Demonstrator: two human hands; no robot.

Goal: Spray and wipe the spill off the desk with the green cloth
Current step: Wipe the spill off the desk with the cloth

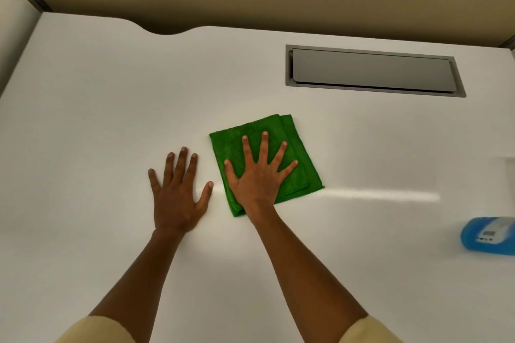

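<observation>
Centrally, the folded green cloth point(264, 164) lay flat on the white desk point(97, 92). Your right hand point(259, 175) pressed it, fingers splayed, gripping nothing. Your left hand point(178, 192) rested flat just beside it, fingers spread, empty. Blue spray bottle point(487, 235): right edge, well apart.

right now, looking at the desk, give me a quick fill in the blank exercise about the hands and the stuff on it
1. The right hand presses flat, fingers spread, on the folded ____ microfibre cloth.
2. The left hand lies palm down on the bare white desk, to the ____ of the cloth.
3. The blue spray bottle rests near the desk's ____ edge, touched by neither hand.
4. The grey rectangular cable hatch set in the desk lies ____ the cloth.

Missing words: green; left; right; beyond
</observation>
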